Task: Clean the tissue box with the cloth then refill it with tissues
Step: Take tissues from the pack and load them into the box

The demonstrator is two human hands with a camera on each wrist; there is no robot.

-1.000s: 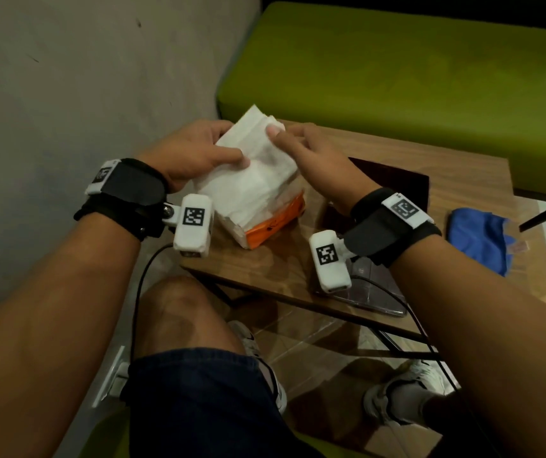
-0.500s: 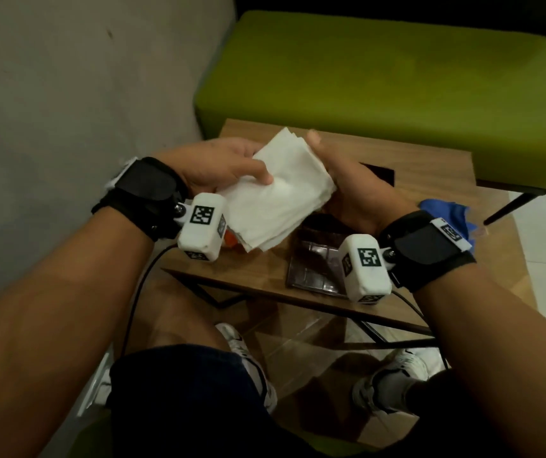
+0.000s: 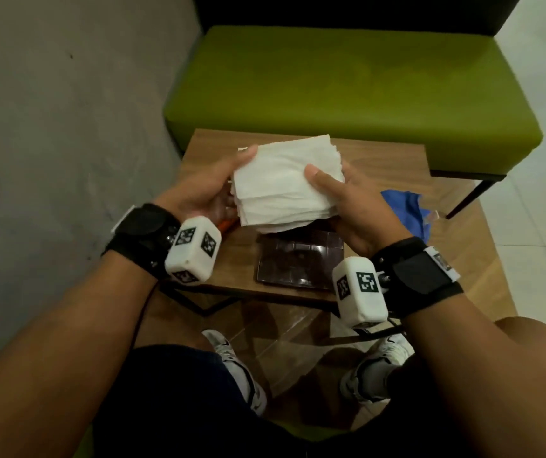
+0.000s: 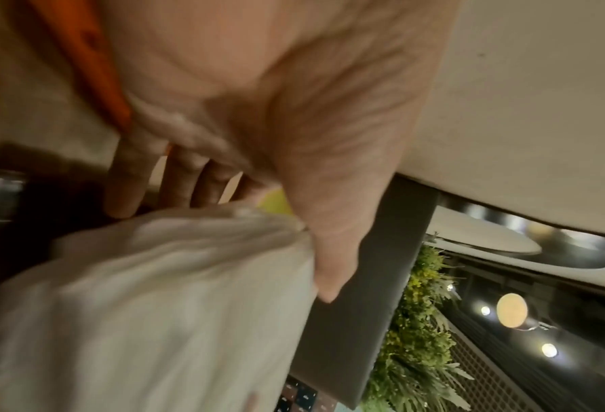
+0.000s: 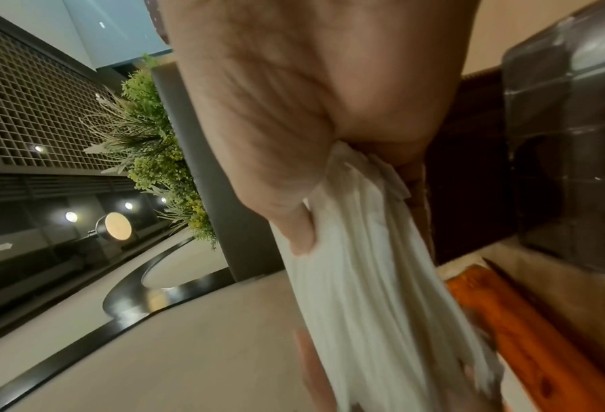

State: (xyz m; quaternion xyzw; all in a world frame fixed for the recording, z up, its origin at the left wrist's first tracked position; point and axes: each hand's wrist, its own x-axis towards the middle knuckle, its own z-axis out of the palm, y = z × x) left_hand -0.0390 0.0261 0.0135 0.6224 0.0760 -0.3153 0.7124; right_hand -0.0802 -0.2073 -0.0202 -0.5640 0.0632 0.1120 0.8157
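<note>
A thick stack of white tissues (image 3: 283, 186) hangs in the air over the small wooden table (image 3: 380, 160). My left hand (image 3: 209, 190) grips its left edge, thumb on top and fingers underneath. My right hand (image 3: 341, 193) grips the right edge the same way. Directly below sits the dark see-through tissue box (image 3: 298, 262), open side up. The blue cloth (image 3: 403, 209) lies crumpled at the table's right. In the left wrist view the tissues (image 4: 160, 306) are pinched under the thumb; in the right wrist view the tissues (image 5: 364, 264) fan out beside the dark box (image 5: 569, 153).
An orange tissue packet (image 3: 227, 223) peeks out under my left hand, also seen as the orange packet (image 5: 526, 329). A green bench (image 3: 347, 94) stands behind the table, a grey wall on the left. My knees and shoes are below the table's near edge.
Both hands lifted the tissue stack off the orange packet and carried it right, turning it flatter, so it now hangs over the dark box. The head view has tilted down.
</note>
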